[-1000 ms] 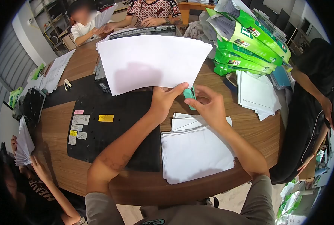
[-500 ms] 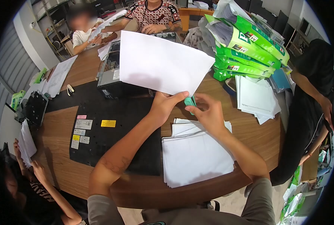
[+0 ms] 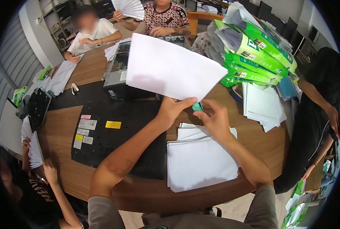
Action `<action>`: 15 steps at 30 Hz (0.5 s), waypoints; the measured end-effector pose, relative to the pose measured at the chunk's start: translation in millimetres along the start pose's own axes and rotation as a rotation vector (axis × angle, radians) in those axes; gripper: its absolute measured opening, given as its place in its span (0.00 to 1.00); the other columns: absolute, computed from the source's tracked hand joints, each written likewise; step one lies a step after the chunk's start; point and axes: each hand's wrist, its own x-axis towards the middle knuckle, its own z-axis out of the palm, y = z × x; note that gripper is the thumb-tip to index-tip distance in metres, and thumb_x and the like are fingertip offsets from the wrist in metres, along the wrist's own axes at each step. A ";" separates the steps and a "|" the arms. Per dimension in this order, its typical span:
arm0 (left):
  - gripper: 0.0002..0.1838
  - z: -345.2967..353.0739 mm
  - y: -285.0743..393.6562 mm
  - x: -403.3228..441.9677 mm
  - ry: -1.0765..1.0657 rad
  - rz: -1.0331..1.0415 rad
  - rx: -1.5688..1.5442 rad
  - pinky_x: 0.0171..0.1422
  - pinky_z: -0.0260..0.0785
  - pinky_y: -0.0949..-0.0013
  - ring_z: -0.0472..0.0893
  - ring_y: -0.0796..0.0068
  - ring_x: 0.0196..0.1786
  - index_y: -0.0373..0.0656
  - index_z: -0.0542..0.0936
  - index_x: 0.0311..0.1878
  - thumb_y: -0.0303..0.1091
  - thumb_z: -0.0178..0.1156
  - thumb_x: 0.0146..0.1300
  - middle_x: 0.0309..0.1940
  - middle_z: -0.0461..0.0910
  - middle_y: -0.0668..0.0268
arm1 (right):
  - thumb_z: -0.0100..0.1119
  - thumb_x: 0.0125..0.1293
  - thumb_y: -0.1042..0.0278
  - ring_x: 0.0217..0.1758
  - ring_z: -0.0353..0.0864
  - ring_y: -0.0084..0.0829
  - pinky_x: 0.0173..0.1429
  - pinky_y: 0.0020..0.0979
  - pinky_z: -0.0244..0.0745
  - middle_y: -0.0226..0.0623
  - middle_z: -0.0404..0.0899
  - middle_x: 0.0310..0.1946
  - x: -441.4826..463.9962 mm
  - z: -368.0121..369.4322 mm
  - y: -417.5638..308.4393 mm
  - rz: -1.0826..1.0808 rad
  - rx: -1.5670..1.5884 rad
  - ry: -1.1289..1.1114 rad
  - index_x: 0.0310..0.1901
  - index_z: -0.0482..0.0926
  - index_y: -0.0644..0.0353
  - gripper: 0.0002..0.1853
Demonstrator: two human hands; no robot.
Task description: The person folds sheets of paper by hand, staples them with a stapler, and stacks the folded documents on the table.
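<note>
White paper sheets [image 3: 173, 66] are raised above the table, tilted, their near corner pinched by my left hand [image 3: 173, 110] with the thumb on top. Closed around a small mint-green stapler [image 3: 197, 107], my right hand [image 3: 214, 116] has it at that same corner. Whether the stapler's jaws are pressed together I cannot make out. Below my hands lies a stack of white paper [image 3: 200, 162], with a smaller, offset pile [image 3: 191, 131] at its far edge.
A black panel with labels [image 3: 120, 141] lies to the left, with an opened computer case [image 3: 116, 78] beyond it. Green A4 paper packs [image 3: 253, 61] are heaped at the back right, near loose sheets [image 3: 263, 103]. Other people sit or stand around the table, some holding paper.
The sheets and both my hands shift slightly right in view, still at the same corner. Across the table, a person's fanned papers have moved up; another person's hand now rests on the table sheets.
</note>
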 end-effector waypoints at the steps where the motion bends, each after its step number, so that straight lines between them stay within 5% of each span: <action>1: 0.18 1.0 -0.6 -0.6 0.021 0.011 0.004 0.59 0.72 0.70 0.80 0.77 0.53 0.35 0.77 0.56 0.22 0.67 0.63 0.49 0.82 0.64 | 0.75 0.54 0.73 0.42 0.87 0.40 0.45 0.35 0.81 0.47 0.85 0.40 -0.7 0.6 2.1 0.027 0.017 0.010 0.46 0.82 0.68 0.18; 9: 0.26 -4.8 -6.1 0.4 -0.086 0.007 0.077 0.66 0.70 0.66 0.78 0.74 0.59 0.37 0.77 0.58 0.24 0.74 0.57 0.53 0.81 0.64 | 0.73 0.55 0.75 0.39 0.86 0.42 0.44 0.36 0.78 0.49 0.84 0.38 0.6 1.5 1.3 -0.003 -0.004 0.037 0.44 0.80 0.70 0.16; 15: 0.24 -18.8 -13.1 -8.4 -0.120 -0.064 0.092 0.64 0.71 0.68 0.78 0.71 0.58 0.35 0.76 0.60 0.27 0.70 0.61 0.53 0.81 0.61 | 0.73 0.55 0.75 0.38 0.85 0.43 0.43 0.38 0.77 0.48 0.84 0.36 -0.3 0.6 3.3 -0.054 -0.083 0.058 0.43 0.81 0.69 0.14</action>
